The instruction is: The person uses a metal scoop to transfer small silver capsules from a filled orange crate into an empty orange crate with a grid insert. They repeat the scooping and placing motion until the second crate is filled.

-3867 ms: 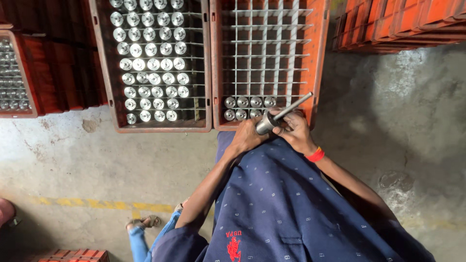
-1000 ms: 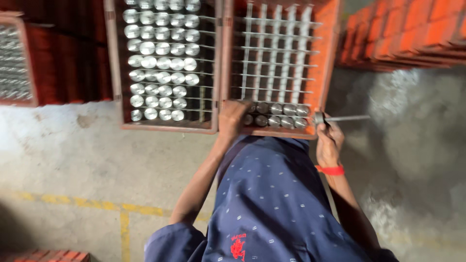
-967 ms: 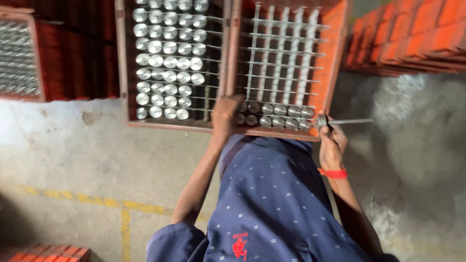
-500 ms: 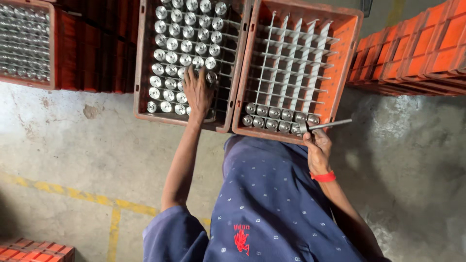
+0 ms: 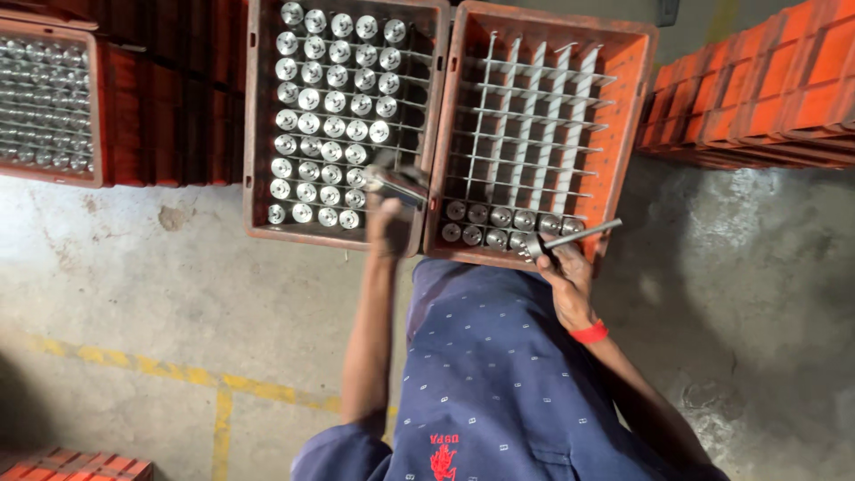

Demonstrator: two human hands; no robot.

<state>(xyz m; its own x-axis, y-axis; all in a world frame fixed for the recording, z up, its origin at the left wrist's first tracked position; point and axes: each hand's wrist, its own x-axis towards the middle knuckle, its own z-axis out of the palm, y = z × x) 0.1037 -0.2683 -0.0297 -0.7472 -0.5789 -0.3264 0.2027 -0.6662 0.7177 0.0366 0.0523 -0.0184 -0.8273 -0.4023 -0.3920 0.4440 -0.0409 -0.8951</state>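
Note:
My left hand (image 5: 390, 224) is closed around a shiny metal cylinder (image 5: 397, 184) that it holds just above the gap between two orange crates. The left crate (image 5: 256, 134) is packed with several upright metal cylinders. The right crate (image 5: 643, 98) has a white wire grid and one row of cylinders (image 5: 499, 216) along its near edge. My right hand (image 5: 563, 267) rests at that near edge, gripping a thin metal rod (image 5: 579, 234) that points right.
Another crate of metal cylinders (image 5: 44, 98) stands at the far left. Stacked orange crates (image 5: 766, 85) sit at the upper right, and more (image 5: 71, 465) at the bottom left. The concrete floor has a yellow painted line (image 5: 169, 379).
My left hand reached into the full left crate, then drew back toward the right crate with a cylinder in it. My right hand stayed at the right crate with the rod.

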